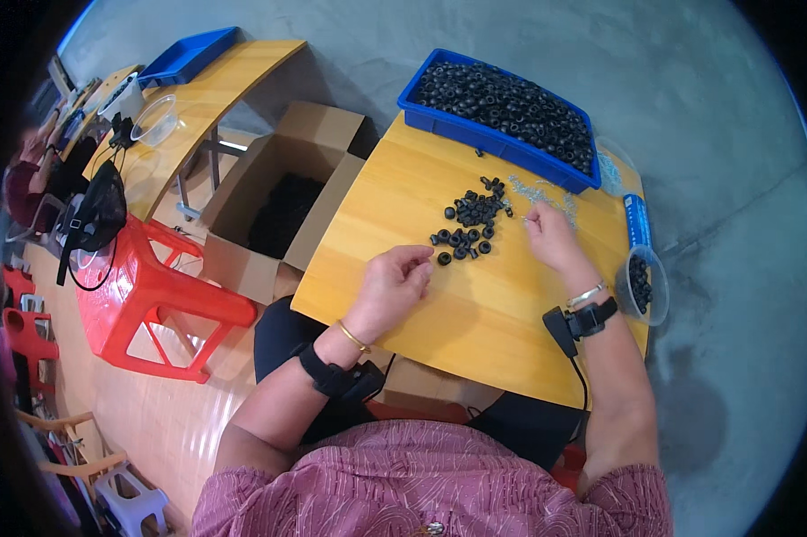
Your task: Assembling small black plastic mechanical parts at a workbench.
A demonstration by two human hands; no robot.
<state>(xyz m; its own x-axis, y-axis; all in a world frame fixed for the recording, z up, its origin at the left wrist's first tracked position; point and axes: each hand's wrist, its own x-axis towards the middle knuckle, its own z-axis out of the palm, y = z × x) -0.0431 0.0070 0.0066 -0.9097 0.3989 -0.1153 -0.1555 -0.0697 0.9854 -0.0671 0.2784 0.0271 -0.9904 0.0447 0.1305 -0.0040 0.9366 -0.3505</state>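
A loose heap of small round black parts [475,210] lies on the yellow table [484,331], with several ring-like ones nearest me. Just left of the heap, my left hand [390,291] has thumb and fingers drawn together; whatever is between them is hidden. On the heap's right, my right hand [551,234] is closed in a pinch, and a tiny light speck shows at its fingertips, too small to name. Small silvery pieces [547,190] are scattered beyond that hand. A blue bin [502,136] full of similar black parts stands at the table's far edge.
At the right edge are a clear tub [659,291] with black parts and a narrow blue box [636,221]. An open cardboard box [238,192] and a red stool [140,291] stand to the left. Another table [242,76] bears a blue tray [189,55].
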